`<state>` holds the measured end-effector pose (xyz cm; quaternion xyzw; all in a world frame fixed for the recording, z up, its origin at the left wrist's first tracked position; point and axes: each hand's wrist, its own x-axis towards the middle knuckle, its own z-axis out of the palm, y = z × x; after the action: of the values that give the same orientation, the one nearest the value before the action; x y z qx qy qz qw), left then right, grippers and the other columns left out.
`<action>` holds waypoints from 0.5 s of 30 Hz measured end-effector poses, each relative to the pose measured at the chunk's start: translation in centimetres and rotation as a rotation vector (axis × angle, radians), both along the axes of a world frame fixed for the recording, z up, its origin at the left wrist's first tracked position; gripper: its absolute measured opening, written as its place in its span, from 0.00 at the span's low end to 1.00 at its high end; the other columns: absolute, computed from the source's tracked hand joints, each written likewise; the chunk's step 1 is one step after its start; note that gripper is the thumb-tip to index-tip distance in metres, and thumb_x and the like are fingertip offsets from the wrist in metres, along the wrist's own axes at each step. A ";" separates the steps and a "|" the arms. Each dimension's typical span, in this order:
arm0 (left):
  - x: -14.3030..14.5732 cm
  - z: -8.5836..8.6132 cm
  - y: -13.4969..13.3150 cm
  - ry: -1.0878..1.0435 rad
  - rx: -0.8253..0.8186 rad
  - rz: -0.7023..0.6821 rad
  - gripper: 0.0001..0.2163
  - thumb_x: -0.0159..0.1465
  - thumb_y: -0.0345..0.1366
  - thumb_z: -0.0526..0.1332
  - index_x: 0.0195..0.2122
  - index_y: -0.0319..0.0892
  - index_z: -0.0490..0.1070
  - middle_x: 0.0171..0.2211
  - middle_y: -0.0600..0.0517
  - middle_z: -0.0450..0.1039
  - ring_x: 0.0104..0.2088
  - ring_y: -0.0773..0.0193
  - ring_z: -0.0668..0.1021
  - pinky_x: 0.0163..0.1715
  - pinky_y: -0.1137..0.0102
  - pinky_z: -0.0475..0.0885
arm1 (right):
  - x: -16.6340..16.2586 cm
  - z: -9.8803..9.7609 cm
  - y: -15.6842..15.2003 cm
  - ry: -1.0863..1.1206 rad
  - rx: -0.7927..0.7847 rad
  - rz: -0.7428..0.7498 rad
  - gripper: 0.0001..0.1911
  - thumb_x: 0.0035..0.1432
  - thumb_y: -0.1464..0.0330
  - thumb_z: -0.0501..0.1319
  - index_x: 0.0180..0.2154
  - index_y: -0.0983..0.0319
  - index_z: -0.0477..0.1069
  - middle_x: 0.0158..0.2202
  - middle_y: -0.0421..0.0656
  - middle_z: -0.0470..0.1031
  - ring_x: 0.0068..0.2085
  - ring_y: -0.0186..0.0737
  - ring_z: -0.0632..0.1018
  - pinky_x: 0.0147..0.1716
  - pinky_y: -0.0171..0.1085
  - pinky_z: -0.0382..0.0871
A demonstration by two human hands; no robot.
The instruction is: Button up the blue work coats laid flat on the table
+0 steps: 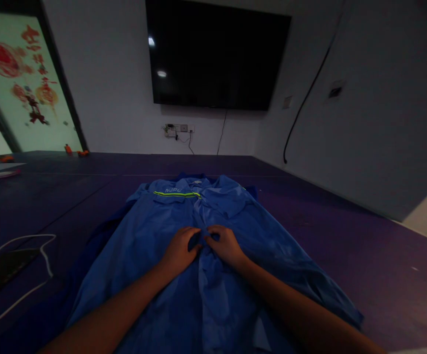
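With loosely curled left hand (181,248) and right hand (226,245), straddles lengthwise placket (210,305) of blue cloth jacket (162,223) evenly; cannot tell if gripping.

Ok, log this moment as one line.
left hand: at centre front of blue jacket | right hand: same, close to left | blue jacket: front up on purple surface | grip: unclear
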<state>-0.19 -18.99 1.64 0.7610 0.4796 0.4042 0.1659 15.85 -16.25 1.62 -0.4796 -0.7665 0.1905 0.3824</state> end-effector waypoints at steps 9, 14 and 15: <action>-0.2 0.3 0.5 0.191 -0.006 -0.200 0.13 0.57 0.25 0.52 0.38 0.43 0.72 0.37 0.48 0.72 0.41 0.60 0.71 0.44 0.66 0.64 | -0.1 -0.5 0.3 0.141 0.000 0.029 0.07 0.48 0.68 0.56 0.28 0.63 0.72 0.37 0.44 0.75 0.42 0.40 0.74 0.44 0.35 0.65; -0.1 0.6 0.7 0.132 -0.010 -0.169 0.10 0.53 0.22 0.51 0.28 0.39 0.70 0.28 0.49 0.69 0.34 0.62 0.71 0.36 0.69 0.66 | -0.4 -0.6 0.3 0.196 -0.013 0.083 0.08 0.47 0.68 0.59 0.33 0.62 0.71 0.43 0.46 0.73 0.46 0.41 0.72 0.48 0.40 0.62; -0.1 0.6 0.7 0.112 -0.005 -0.166 0.10 0.53 0.21 0.51 0.27 0.39 0.70 0.27 0.50 0.68 0.33 0.63 0.71 0.35 0.70 0.66 | -0.4 -0.7 0.3 0.218 -0.011 0.093 0.08 0.47 0.68 0.59 0.33 0.62 0.71 0.43 0.46 0.73 0.46 0.41 0.72 0.49 0.41 0.62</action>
<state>-0.29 -18.29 2.24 0.8189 0.4246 0.3449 0.1736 15.41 -15.97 0.96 -0.4220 -0.7407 0.2633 0.4515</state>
